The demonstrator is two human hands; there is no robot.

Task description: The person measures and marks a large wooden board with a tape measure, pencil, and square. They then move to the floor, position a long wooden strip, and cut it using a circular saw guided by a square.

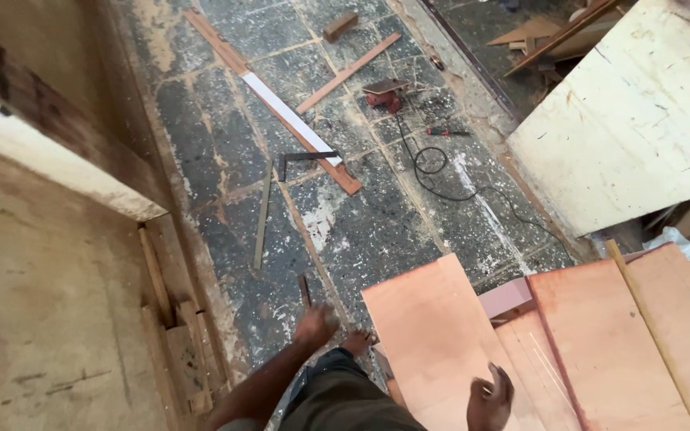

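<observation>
Paint-spattered dark floor tiles (377, 231) are shown from above, bounded by a bare wall (33, 319) on the left and a pale board (640, 128) leaning at upper right. On the floor are seen a long wooden strip with a white face (281, 108), a framing square (307, 158) lying against it, a shorter wooden batten (349, 72), a thin slat (263, 219), a small wood block (340, 26), a red power tool (385, 94) with its black cord (433, 172) coiled beside it, and a screwdriver (446, 132). Reddish plywood sheets (600, 343) are stacked at lower right, the nearest sheet (433, 335) overlapping the others. The left hand (315, 326) is held low over the floor, just beside a short dark stick-like object (304, 290); whether the fingers grip it cannot be told, as the hand is blurred. The right hand (490, 397) is seen above the nearest sheet with its fingers curled loosely and nothing visibly held; contact with the sheet cannot be confirmed. A bare foot (358, 342) is planted at the sheet's edge. If the sheet is to be handled well, it is judged that both edges should be gripped firmly, the footing kept free of the cord and loose strips, and the sheet lifted rather than dragged across its neighbours.
</observation>
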